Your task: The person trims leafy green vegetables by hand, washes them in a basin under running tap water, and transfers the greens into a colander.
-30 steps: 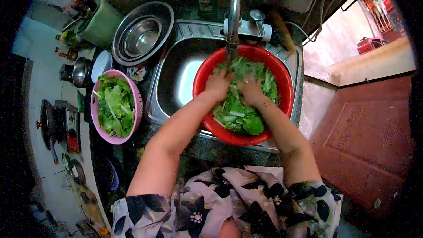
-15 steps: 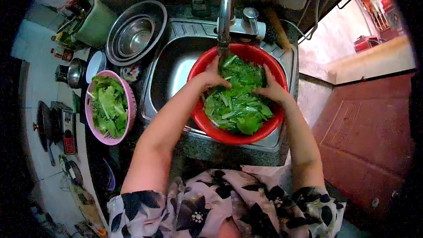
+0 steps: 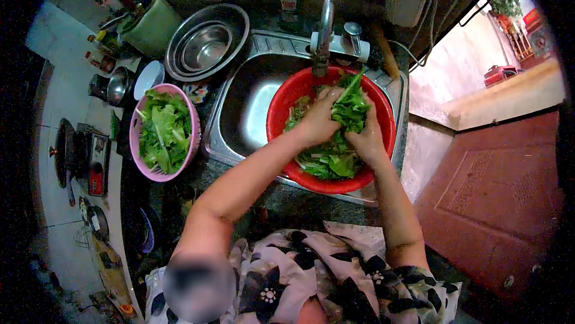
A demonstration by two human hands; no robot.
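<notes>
a: where are the greens sitting, and what are the hands doing?

b: the left hand (image 3: 323,121) and the right hand (image 3: 368,142) are grasping a bunch of leafy greens (image 3: 352,110) between them, fingers curling around it. they're holding it within the red basin (image 3: 326,187), near the tap (image 3: 326,30), and more leaves are lying below. the basin is resting over one side of the sink (image 3: 230,111).

a: it's looking like a rinse to me. how are you judging good technique?

b: i'm favouring a light grip, so the leaves aren't bruising. ideally the fingers are parting the stems, where grit is probably hiding, and the hands are staying inside the rim, so drips are falling back in.

a: and the pink basket (image 3: 157,174) alongside?

b: it's holding leaves too, standing beside the sink, well apart from the hands.

a: are you reading any brands?

b: no. the dark bottle (image 3: 288,5) behind the sink is carrying a pale-lettered label, but the letters are blurring too much. i'm not making out any other writing.
</notes>
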